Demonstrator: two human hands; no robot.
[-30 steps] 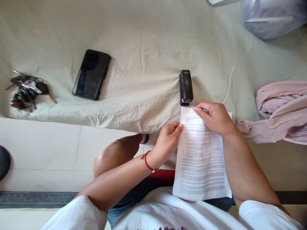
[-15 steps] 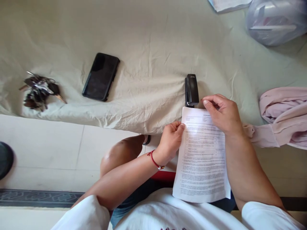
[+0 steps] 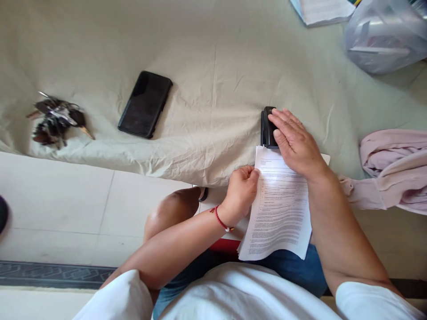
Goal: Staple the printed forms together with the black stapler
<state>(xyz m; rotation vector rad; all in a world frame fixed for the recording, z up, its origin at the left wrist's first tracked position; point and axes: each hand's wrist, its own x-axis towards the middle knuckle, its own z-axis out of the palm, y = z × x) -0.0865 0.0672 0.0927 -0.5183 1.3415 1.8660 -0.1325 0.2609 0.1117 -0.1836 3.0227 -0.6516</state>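
A stack of printed papers [image 3: 278, 213] reaches from the cloth's edge down over my lap, its top edge at the front end of a black stapler [image 3: 268, 129]. My left hand [image 3: 243, 191] pinches the stack's left edge near the upper corner between thumb and fingers. Across the stapler's top lies my right hand [image 3: 296, 142], fingers stretched out and flat, palm over the upper right of the sheets. Part of the stapler is hidden under those fingers. Whether the papers sit inside the stapler's jaw cannot be made out.
A phone [image 3: 145, 104] and a bunch of keys [image 3: 62, 120] lie to the left on the beige cloth [image 3: 207, 53]. At right are a pink folded fabric [image 3: 396, 169] and a clear plastic bag [image 3: 383, 44]. More papers [image 3: 325, 11] lie at the top.
My right hand has moved up and left from beside the stapler onto its top, its fingers straightening. The stack's lower edge has shifted up slightly, and its sheets are a little fanned.
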